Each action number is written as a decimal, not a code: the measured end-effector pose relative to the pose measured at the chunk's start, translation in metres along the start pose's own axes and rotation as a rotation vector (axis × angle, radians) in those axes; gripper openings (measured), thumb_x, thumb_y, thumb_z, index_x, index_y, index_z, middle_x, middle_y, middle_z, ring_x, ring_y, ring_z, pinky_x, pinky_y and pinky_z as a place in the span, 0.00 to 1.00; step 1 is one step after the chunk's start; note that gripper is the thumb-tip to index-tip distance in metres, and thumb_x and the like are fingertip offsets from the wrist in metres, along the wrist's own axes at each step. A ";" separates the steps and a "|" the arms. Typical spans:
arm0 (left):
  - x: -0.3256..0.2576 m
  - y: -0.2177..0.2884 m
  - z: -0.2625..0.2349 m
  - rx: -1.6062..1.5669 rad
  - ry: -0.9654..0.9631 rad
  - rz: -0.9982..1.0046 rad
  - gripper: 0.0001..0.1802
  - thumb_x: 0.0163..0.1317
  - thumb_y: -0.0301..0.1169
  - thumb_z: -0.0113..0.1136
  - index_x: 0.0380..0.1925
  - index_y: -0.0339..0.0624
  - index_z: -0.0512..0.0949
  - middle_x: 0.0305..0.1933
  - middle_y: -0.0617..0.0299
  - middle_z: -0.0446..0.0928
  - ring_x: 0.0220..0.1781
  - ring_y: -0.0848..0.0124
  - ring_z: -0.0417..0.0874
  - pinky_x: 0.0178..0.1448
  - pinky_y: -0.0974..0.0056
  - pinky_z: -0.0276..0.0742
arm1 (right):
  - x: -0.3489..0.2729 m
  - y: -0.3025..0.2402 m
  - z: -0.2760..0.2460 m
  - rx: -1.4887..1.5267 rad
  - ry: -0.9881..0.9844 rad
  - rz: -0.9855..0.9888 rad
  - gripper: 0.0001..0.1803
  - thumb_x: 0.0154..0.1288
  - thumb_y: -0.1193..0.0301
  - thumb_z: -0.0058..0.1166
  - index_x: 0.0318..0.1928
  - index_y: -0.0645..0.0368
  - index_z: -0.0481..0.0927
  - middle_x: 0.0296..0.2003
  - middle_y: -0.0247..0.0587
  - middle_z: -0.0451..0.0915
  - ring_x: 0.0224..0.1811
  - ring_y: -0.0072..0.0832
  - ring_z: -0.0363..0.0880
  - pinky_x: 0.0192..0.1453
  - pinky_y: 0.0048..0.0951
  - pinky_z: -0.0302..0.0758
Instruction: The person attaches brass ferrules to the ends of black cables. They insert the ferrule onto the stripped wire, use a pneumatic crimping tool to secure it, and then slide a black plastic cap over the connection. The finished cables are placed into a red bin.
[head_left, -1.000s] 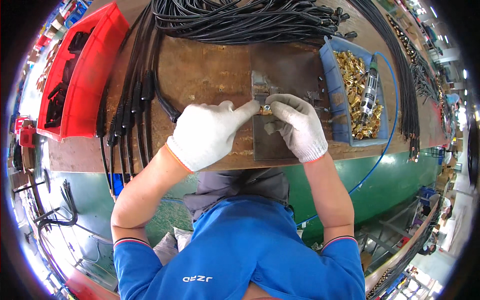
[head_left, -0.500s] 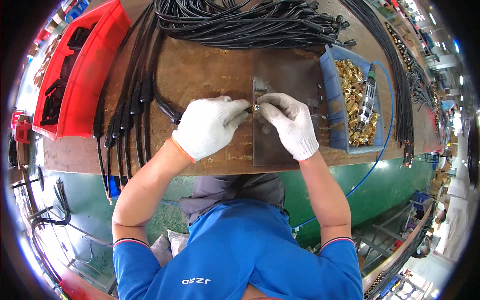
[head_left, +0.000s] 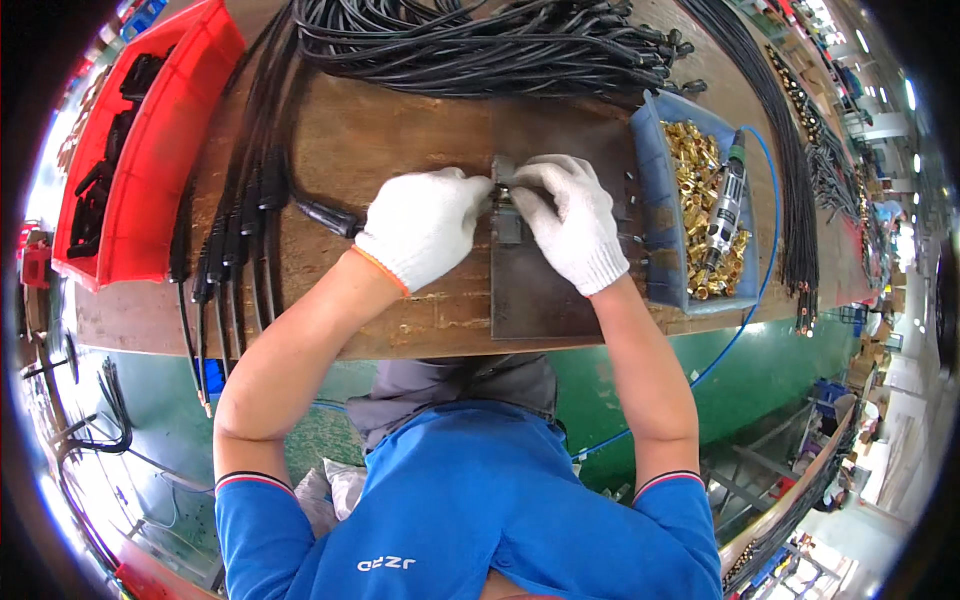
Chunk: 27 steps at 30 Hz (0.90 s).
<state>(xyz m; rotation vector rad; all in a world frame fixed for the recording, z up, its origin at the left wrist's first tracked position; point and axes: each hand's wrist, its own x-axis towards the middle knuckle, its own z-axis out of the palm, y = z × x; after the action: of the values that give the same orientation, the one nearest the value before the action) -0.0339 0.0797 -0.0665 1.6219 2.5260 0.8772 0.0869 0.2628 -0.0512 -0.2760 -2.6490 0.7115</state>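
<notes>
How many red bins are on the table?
1: the red bin sits at the table's far left, left of the left hand. Its top runs out of view, so another could be hidden there.

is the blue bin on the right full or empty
Partly full: the blue bin holds a heap of brass fittings, with a power screwdriver lying on top.

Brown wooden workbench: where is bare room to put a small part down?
Bare wood on the brown wooden workbench lies between the black cable bundle and the white-gloved hands. The near edge below the left hand is free too. The blue bin of brass fittings is crowded.
</notes>
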 end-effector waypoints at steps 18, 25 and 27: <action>0.005 -0.007 0.003 -0.060 -0.008 0.020 0.10 0.71 0.34 0.64 0.47 0.45 0.89 0.38 0.46 0.86 0.39 0.44 0.88 0.45 0.46 0.85 | -0.030 0.094 -0.161 -0.517 0.090 0.674 0.42 0.67 0.51 0.65 0.77 0.53 0.71 0.45 0.55 0.88 0.47 0.55 0.89 0.56 0.49 0.81; 0.006 -0.010 0.007 -0.054 -0.007 0.022 0.11 0.71 0.35 0.64 0.47 0.46 0.89 0.39 0.45 0.87 0.41 0.44 0.88 0.47 0.46 0.85 | -0.042 0.072 -0.180 0.325 0.534 0.548 0.39 0.65 0.71 0.68 0.76 0.66 0.72 0.41 0.36 0.83 0.29 0.19 0.77 0.31 0.22 0.73; 0.004 -0.009 0.007 -0.051 -0.027 0.022 0.11 0.71 0.35 0.64 0.47 0.46 0.89 0.39 0.45 0.87 0.42 0.43 0.88 0.47 0.46 0.85 | -0.042 0.072 -0.187 0.807 0.714 0.556 0.33 0.72 0.65 0.62 0.72 0.67 0.74 0.38 0.36 0.81 0.29 0.23 0.77 0.28 0.24 0.73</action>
<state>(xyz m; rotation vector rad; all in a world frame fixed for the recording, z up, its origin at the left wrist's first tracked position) -0.0407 0.0831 -0.0752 1.6380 2.4520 0.9080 0.2081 0.3950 0.0481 -0.8423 -1.4602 1.4449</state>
